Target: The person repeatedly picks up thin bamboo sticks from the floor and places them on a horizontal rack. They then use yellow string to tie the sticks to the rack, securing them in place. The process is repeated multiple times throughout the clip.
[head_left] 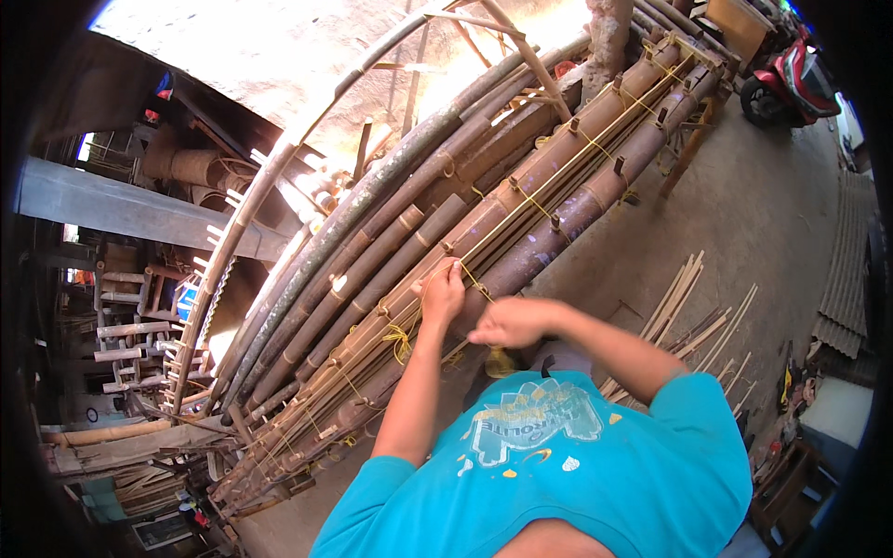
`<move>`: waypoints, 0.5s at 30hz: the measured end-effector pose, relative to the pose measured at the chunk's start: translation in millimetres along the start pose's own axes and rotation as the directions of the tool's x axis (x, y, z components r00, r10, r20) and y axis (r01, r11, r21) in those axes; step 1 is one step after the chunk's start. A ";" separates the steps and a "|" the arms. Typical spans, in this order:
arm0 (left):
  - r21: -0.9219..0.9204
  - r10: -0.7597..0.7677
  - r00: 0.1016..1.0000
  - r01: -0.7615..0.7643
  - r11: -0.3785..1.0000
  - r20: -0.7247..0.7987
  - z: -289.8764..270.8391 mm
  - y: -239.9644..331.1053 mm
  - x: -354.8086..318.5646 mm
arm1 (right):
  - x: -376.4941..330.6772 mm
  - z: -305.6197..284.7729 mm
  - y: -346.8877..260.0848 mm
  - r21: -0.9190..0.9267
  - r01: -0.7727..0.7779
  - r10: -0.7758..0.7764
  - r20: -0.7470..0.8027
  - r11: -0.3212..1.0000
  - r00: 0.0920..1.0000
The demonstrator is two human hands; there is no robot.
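Observation:
Two long bamboo poles, one on the far side point(528, 174) and one on the near side point(521, 258), run diagonally before me with wooden pegs point(555, 222) along them. Thin bamboo strips lie lengthwise between the poles. Yellow cord point(476, 282) zigzags from peg to peg across the strips. My left hand point(444, 294) rests at the far pole, its fingers pinched on the cord beside a peg. Just right of it, over the near pole, my right hand point(510, 323) is closed in a fist, slightly blurred, with the cord running to it. A loose yellow bunch of cord point(400, 344) hangs left of my left wrist.
Thick bamboo poles point(372, 246) lie side by side beyond the frame. A curved bamboo piece with pegs point(244, 216) arches at the left. Loose strips point(674, 302) lie on the floor at right. A red motorcycle point(791, 84) stands at the far right.

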State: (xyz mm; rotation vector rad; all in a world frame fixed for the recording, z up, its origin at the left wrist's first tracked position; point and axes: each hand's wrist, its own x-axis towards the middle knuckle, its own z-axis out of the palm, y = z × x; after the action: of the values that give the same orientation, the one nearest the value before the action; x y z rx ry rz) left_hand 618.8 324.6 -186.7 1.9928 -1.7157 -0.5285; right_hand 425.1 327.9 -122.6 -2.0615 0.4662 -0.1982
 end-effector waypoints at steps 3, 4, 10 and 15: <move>-0.239 -0.053 0.995 0.071 0.968 0.082 -4.9 18.0 9.8 | -2.8 84.4 67.0 0.017 0.113 -0.098 -0.372 0.993 0.923; -0.492 0.082 0.995 -0.045 0.870 0.055 -2.6 1.6 26.6 | 1.0 80.2 56.2 0.108 0.068 -0.029 -0.327 0.992 0.945; -0.151 0.174 0.949 -0.218 0.964 -0.263 -21.2 6.9 126.8 | -2.5 104.0 71.6 -0.316 0.114 -0.231 -0.363 0.942 0.903; 0.039 0.146 0.989 -0.145 0.989 -0.024 14.6 -40.4 131.1 | -14.1 102.7 67.5 -0.327 0.042 -0.207 -0.489 0.944 0.847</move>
State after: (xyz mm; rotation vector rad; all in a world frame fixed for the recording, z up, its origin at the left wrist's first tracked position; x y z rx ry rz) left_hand 663.2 198.6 -220.9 1.8723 -1.8498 -0.4208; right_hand 429.0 384.8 -232.4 -2.3384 0.7253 -0.8264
